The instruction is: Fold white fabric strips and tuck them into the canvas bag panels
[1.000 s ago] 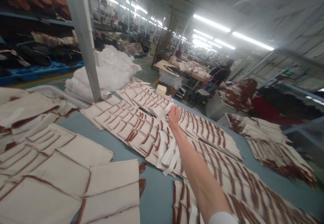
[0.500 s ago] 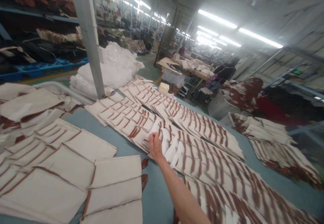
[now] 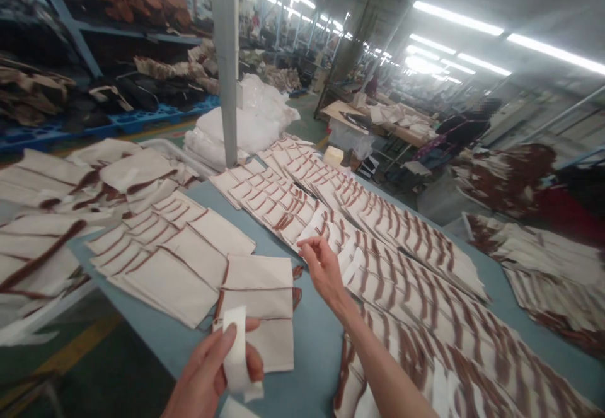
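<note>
My left hand [image 3: 208, 364], low in the picture, grips a white strip [image 3: 235, 348] between thumb and fingers; the strip loops over and hangs down. My right hand [image 3: 324, 270] is held over the near edge of the middle row of bag pieces [image 3: 378, 273], its fingers loosely bent and apart, with nothing visible in them. These cream fabric pieces overlap and carry brown strap-like trims. Several white strips [image 3: 352, 267] lie across them just right of my right hand. Left of it, a stack of cream panels [image 3: 265, 279] with brown edging rests on the blue-green table [image 3: 314, 342].
More overlapping panels [image 3: 174, 267] lie at the table's left. A bin [image 3: 163, 147] heaped with cream pieces stands beyond the left edge. A grey post [image 3: 227, 90] and white plastic bags [image 3: 255, 112] are at the back. A person [image 3: 460, 131] works further off, right.
My left hand has come into view with the white strip. My right hand has loosened its closed grip at the strips. The view has swung left.
</note>
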Demonstrator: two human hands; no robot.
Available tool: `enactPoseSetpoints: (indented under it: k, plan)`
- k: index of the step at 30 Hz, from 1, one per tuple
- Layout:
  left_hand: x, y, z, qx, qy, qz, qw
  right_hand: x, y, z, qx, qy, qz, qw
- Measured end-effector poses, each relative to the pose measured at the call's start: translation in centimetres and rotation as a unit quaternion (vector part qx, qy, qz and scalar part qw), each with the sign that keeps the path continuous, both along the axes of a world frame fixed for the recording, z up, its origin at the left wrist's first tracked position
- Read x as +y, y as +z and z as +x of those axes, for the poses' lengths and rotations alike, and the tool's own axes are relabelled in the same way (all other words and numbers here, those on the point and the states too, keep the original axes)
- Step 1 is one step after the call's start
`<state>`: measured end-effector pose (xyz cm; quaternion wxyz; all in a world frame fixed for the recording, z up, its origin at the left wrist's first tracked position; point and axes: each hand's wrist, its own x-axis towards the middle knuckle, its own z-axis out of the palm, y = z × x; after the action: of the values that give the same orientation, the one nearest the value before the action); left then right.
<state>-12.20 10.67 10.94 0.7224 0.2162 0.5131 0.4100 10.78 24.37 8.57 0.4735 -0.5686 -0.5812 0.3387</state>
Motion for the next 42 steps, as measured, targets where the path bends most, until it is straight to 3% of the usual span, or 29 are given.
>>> enactPoseSetpoints:
  k: [3,6,10,13,17,20,24,28,35,42]
  plan:
    - [1.2,2.2,-1.0,-0.132,0.052,0.009,0.99,-6.9,3.1,-2.7,0.001,0.06,-0.003,0.998]
    - [1.6,4.2,-2.3,-0.194,0.058,-0.001,0.979,-12.6,5.4,-5.0,-0.022,0.091,0.063,0.994]
    - [1.2,6.4,-3.8,-0.254,0.042,-0.036,0.966,-16.7,7.1,-6.9,-0.034,0.103,0.151,0.983]
    - [0.7,7.5,-4.6,-0.282,0.042,-0.058,0.957,-17.6,6.5,-7.4,-0.063,0.073,0.176,0.98]
    - [0.2,8.4,-5.3,-0.286,0.055,-0.081,0.953,-17.8,3.8,-7.1,-0.125,0.071,0.238,0.961]
    - [-0.1,8.8,-5.5,-0.275,0.076,-0.099,0.953,-18.5,2.7,-6.7,-0.133,0.069,0.223,0.963]
    - [-0.6,8.9,-5.8,-0.246,0.071,-0.078,0.964,-20.7,4.4,-6.8,-0.062,0.037,0.112,0.991]
    - [-0.8,8.7,-6.3,-0.272,0.042,-0.061,0.959,-22.7,6.2,-8.1,0.056,0.1,0.028,0.993]
    - [-1.1,9.4,-5.9,-0.297,0.066,-0.076,0.95,-24.2,5.2,-10.3,0.103,0.079,0.004,0.992]
    - [-1.4,9.5,-5.6,-0.305,0.074,-0.086,0.946,-24.3,5.7,-11.3,0.133,0.078,0.008,0.988]
